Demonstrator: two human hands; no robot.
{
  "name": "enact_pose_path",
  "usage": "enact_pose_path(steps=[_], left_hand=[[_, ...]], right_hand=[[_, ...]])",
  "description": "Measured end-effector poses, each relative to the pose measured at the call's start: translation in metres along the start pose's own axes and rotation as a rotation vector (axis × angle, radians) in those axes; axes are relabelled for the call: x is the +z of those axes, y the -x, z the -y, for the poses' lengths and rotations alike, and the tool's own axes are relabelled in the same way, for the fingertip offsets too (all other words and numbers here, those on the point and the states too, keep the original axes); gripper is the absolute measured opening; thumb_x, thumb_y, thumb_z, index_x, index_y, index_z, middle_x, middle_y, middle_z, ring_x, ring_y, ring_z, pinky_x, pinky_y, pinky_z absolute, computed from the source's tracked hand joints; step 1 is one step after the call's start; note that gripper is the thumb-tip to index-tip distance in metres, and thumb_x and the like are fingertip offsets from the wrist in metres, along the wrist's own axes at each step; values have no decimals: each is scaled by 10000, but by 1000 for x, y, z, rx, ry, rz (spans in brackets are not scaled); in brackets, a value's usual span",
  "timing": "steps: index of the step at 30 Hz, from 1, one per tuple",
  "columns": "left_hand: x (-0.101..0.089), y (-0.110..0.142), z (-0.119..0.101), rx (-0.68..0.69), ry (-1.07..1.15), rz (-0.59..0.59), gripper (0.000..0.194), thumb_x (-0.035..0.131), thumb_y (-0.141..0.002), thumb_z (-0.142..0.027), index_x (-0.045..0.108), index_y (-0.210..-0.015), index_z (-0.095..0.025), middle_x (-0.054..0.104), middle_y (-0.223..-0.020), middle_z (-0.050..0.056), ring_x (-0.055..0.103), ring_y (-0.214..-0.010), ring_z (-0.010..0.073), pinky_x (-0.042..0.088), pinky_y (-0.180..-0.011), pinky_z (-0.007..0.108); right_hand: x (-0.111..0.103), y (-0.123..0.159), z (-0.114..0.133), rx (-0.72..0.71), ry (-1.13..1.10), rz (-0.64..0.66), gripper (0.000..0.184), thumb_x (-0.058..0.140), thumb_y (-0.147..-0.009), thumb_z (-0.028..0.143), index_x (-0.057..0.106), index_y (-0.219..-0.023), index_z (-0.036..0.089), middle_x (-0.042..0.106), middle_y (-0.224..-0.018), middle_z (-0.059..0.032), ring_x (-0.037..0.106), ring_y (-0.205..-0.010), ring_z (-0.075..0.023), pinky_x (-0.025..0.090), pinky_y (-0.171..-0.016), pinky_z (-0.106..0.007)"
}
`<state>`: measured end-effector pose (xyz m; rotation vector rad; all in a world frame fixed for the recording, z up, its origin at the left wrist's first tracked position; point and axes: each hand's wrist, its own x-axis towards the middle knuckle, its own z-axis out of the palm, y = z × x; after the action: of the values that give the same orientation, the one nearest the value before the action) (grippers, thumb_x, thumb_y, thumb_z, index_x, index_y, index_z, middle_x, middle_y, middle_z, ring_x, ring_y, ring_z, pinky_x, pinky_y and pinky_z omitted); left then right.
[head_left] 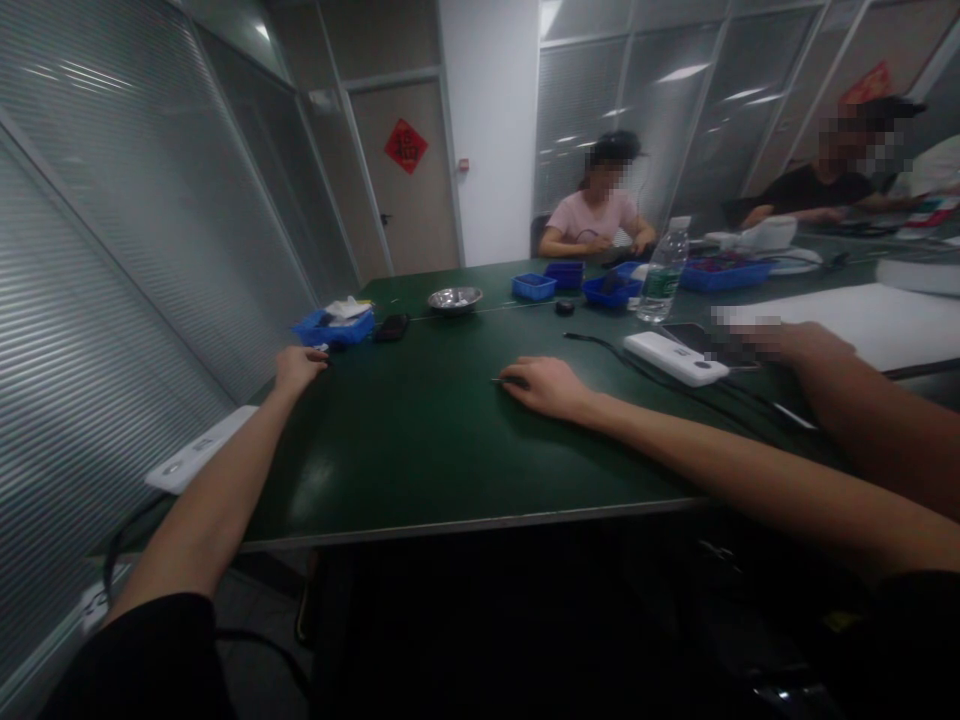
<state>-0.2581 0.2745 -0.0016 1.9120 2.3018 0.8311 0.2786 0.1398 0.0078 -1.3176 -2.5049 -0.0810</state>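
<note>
Black sleeve (142, 660) fills the lower left; above, the left hand (298, 370), grip unclear, could bump the blue tray (349, 330) just beyond by overreaching. Well apart, mid-frame, the right hand (553, 388) clasps a thin tool (514, 381), which a slack grip might drop.

View from a worker's head: a camera faces forward and down over a green table (420, 440).
Shot from just behind the near edge, the wide view takes in the wearer's left hand (300, 370) and right hand (551, 388) within arm's reach, with a door (414, 212) well beyond.
</note>
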Motion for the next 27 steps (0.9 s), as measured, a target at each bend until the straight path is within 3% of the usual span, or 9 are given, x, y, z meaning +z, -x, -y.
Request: enact_pose_path(steps=[5,11,21,27], left_hand=[[-2,4,-5,86,-130,-28,343,715,-825,-233,800,-1149,-158,795,-1074,118,730,-1006,270,534,-934,313],[-3,9,-10,182,-367,-35,312,689,-873,-277,810,-1150,-203,770,-1155,136,687,-1113,343,521,-965,393],[-2,0,0,98,-224,-15,255,739,-861,-263,820,-1083,-165,787,-1096,131,719,-1069,311,511,-1000,365],[0,5,-1,134,-196,-50,276,725,-863,-223,807,-1118,-158,778,-1127,142,709,-1098,307,491,-1032,366]], right_hand=[[0,0,-1,-6,-12,3,354,526,-1021,405,707,-1295,270,726,-1194,-71,680,-1006,-229,484,-818,-307],[1,-1,-1,-14,5,2,355,530,-1015,408,712,-1285,267,723,-1185,-74,679,-981,-232,485,-801,-313],[0,0,-1,-14,-18,6,362,522,-1022,416,706,-1297,269,723,-1199,-71,683,-986,-228,484,-799,-309],[0,-1,-2,-18,-18,16,363,524,-1023,418,705,-1297,265,720,-1194,-81,682,-964,-226,481,-776,-307]])
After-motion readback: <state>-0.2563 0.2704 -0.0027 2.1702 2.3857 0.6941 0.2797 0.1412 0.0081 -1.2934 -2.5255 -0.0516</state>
